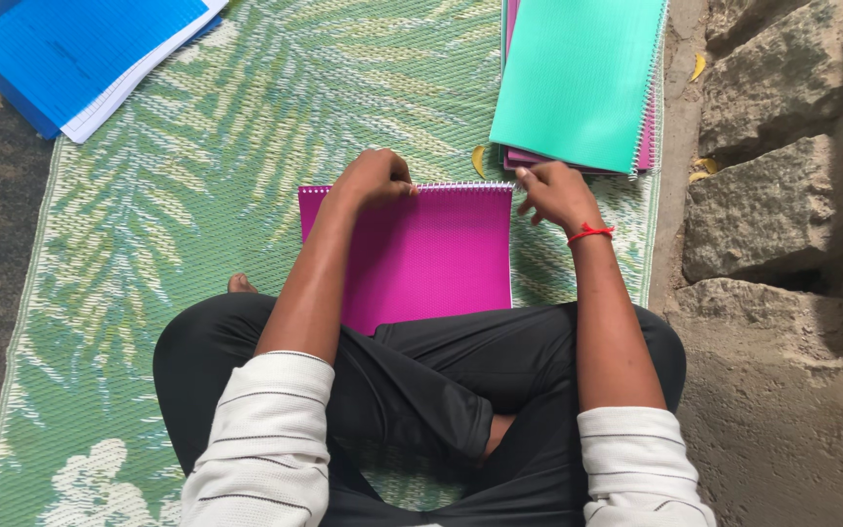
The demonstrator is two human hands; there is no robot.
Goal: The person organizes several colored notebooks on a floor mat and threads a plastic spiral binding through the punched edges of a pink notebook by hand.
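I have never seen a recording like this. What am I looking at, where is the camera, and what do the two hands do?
There is one picture, taken by a camera worn on a person's head, looking down. The person sits cross-legged on a green woven mat with a leaf pattern. A magenta spiral notebook lies before the knees. The left hand is closed at its wire spiral along the top edge; the right hand touches the top right corner. Beyond it lies a stack of notebooks with a teal one on top. At the far left lie blue covers with white sheets. Rough stones border the mat on the right.
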